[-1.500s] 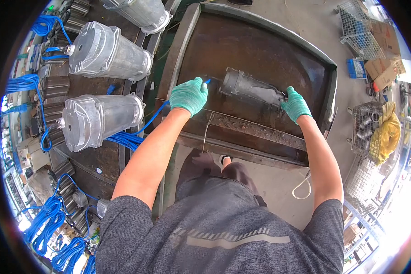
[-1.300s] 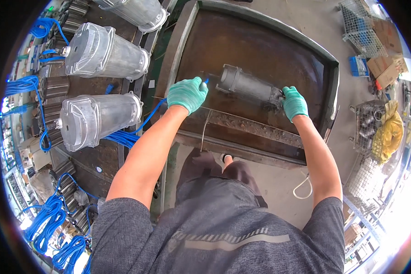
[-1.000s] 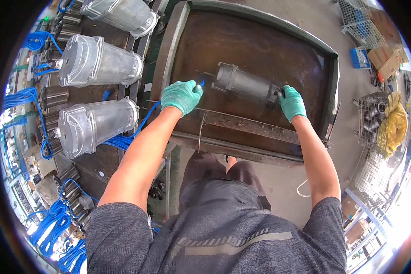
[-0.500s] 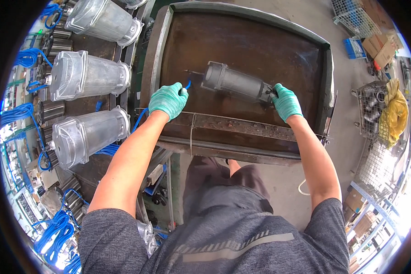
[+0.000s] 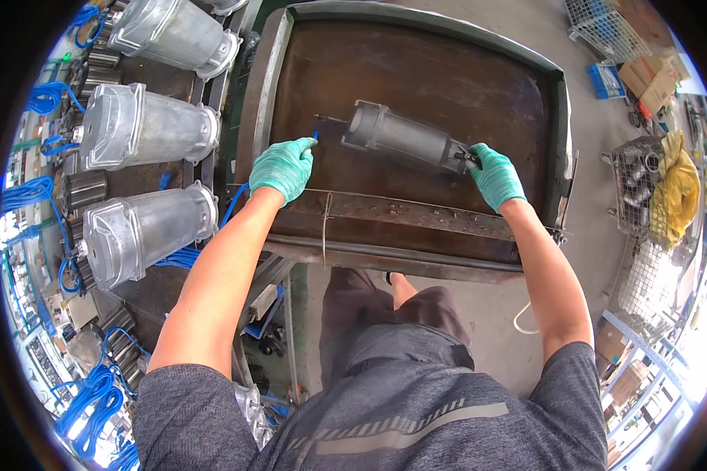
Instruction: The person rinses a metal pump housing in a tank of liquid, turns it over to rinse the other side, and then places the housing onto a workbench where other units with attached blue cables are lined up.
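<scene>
A dark grey cylindrical metal housing (image 5: 410,137) lies at a slant over the brown metal tray (image 5: 416,59). From its wider left end a thin rod (image 5: 331,119) sticks out. My right hand (image 5: 496,179), in a green glove, is closed on a small dark fitting at the housing's narrow right end. My left hand (image 5: 283,170), gloved alike, is closed near the tray's left side. A bit of blue cable (image 5: 316,133) shows past its fingers, and more blue cable runs behind that wrist. The grip itself is hidden by the glove.
Several shiny metal housings (image 5: 149,129) stand in a row on the left bench, with coiled blue cables (image 5: 30,195) beyond. A raised rim (image 5: 559,129) surrounds the tray, and a dirty crossbar (image 5: 416,213) spans its near side. A wire cage (image 5: 635,184) with yellow cloth stands right.
My left hand has shifted slightly left and up with the blue cable. The grey housing has moved very little, with my right hand still on its end.
</scene>
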A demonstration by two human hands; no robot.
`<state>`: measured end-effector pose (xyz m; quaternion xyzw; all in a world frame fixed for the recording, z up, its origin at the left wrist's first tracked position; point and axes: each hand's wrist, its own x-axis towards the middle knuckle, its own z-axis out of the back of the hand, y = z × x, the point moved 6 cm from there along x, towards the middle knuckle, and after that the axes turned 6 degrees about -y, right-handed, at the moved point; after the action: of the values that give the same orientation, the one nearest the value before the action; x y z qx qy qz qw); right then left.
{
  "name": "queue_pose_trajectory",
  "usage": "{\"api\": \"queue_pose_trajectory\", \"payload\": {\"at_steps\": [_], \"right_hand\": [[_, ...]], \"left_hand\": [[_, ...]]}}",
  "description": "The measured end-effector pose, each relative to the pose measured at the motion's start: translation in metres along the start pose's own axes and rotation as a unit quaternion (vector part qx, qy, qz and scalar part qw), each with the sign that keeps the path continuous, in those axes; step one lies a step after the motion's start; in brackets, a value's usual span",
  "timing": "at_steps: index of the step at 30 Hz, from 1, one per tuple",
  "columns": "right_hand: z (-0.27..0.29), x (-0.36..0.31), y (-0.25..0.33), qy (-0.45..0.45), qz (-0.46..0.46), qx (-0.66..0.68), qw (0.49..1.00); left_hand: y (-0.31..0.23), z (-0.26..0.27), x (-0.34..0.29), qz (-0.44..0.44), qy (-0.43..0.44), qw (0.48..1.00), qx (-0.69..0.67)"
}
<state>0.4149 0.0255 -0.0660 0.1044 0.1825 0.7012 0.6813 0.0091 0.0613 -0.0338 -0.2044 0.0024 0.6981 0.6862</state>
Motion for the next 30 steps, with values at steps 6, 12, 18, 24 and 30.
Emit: {"api": "queue_pose_trajectory", "payload": {"at_steps": [6, 12, 18, 24, 30], "right_hand": [[0.051, -0.026, -0.015, -0.065, -0.066, 0.041, 0.995], [0.077, -0.074, -0.083, -0.184, -0.145, 0.086, 0.968], [0.056, -0.090, -0.137, -0.236, -0.258, 0.125, 0.928], [0.065, -0.083, -0.108, -0.191, -0.252, -0.033, 0.948], [0.064, -0.080, -0.109, -0.126, -0.283, -0.056, 0.949]], "left_hand": [[-0.003, 0.003, -0.003, 0.001, -0.004, 1.000, 0.005], [-0.004, 0.005, -0.005, 0.000, -0.003, 1.000, 0.011], [-0.008, 0.002, -0.001, -0.014, -0.025, 1.000, 0.006], [-0.007, 0.001, -0.002, -0.002, -0.025, 1.000, 0.008], [-0.010, 0.001, -0.002, 0.008, -0.022, 1.000, 0.015]]}}
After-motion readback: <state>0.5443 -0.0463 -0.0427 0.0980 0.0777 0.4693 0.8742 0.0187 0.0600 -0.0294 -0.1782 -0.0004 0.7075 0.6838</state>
